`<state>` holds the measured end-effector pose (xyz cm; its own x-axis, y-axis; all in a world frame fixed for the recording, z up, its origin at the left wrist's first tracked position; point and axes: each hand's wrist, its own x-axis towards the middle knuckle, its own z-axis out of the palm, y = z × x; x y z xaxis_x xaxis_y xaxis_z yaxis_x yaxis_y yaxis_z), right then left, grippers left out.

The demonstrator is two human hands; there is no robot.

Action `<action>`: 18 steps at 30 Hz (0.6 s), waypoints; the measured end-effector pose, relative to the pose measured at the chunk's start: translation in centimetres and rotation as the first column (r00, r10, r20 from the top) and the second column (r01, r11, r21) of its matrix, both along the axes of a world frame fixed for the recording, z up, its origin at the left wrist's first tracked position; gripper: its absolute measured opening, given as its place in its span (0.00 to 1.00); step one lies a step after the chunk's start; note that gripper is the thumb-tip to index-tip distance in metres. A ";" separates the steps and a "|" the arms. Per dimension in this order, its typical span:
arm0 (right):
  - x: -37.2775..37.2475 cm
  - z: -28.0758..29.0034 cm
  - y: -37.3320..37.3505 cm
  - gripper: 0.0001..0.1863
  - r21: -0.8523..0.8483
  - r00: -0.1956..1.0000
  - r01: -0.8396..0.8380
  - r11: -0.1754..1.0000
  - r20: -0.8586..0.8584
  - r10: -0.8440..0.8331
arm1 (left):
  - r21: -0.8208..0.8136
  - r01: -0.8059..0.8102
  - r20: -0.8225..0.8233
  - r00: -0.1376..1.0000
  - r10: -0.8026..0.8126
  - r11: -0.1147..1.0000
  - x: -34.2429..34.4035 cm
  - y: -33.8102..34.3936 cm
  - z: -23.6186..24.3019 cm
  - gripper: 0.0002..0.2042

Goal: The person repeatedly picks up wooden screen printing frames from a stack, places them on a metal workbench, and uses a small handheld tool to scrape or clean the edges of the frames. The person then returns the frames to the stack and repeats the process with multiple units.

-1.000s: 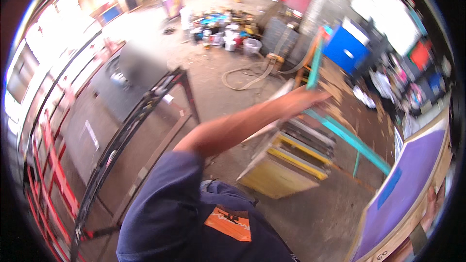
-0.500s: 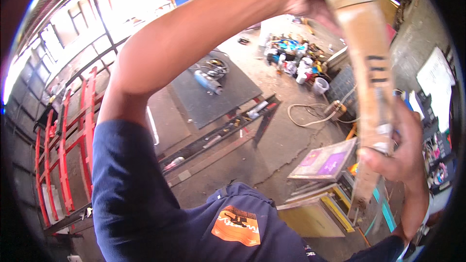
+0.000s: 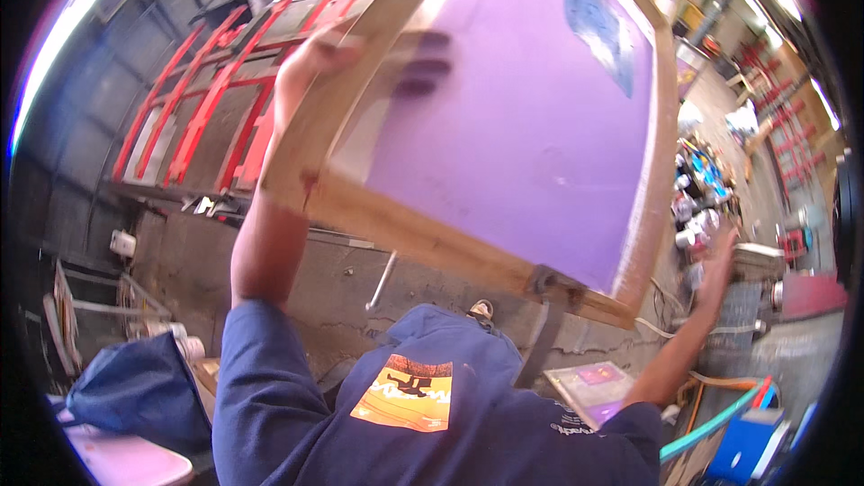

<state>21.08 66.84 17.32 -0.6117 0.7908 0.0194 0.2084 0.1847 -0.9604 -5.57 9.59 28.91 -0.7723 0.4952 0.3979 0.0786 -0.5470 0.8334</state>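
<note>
My left hand (image 3: 319, 58) grips the left side of a wooden screen-printing frame (image 3: 423, 238), raised and tilted before me. Its thumb lies on the wood, and its fingers show dark through the mesh. The stretched mesh (image 3: 513, 135) is purple, with a blue patch (image 3: 598, 27) near the upper right corner. A dark metal fitting (image 3: 553, 283) sits on the frame's lower bar, and a flat strip hangs below it. Off to the right, apart from the frame, my right hand (image 3: 720, 252) is smeared by motion; its fingers cannot be made out.
Red metal racks (image 3: 202, 130) stand at the left. Several bottles and cans (image 3: 697, 207) crowd the floor at right. Another purple-printed screen (image 3: 589, 387) leans low near my right arm, beside a blue box (image 3: 747, 445). A dark blue bag (image 3: 139, 391) sits at lower left.
The frame has turned from edge-on to face-on and swung left, still in my left hand. My right hand has let go of it and moved away to the right.
</note>
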 end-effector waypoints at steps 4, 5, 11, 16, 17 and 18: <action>-7.3 -9.1 -15.1 0.38 -0.498 0.866 -0.490 0.716 -0.188 0.463 | 0.081 -0.146 0.091 0.986 0.139 0.986 5.5 -6.5 -3.5 0.40; -9.1 -11.3 -17.4 0.38 -0.484 0.776 -0.627 0.611 -0.313 0.548 | 0.130 -0.137 0.126 0.985 0.120 0.982 6.2 -7.1 -4.2 0.40; -19.3 -12.7 -24.0 0.41 -0.309 0.909 -0.415 0.856 -0.095 0.406 | -0.202 -0.266 0.168 0.939 0.301 0.943 1.5 -13.8 -11.5 0.38; -24.1 -18.9 -30.1 0.39 -0.087 0.886 -0.462 0.882 -0.012 0.463 | -0.886 -0.289 0.109 0.630 0.769 0.362 -8.2 -18.0 -23.4 0.33; -24.2 -19.9 -31.3 0.37 -0.103 0.909 -0.417 0.903 -0.012 0.418 | -0.905 -0.342 -0.018 0.629 0.778 0.255 -8.8 -18.3 -26.0 0.33; -24.9 -21.4 -32.1 0.36 -0.145 0.926 -0.373 0.916 0.010 0.378 | -0.835 -0.349 0.038 0.735 0.677 0.426 -10.5 -19.6 -28.5 0.33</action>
<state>-3.79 34.75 -4.12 -0.8625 0.4958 -0.1011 0.1850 0.1231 -0.9750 -16.07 -10.05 0.45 -0.9719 -0.0727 -0.2238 -0.2352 0.3205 0.9176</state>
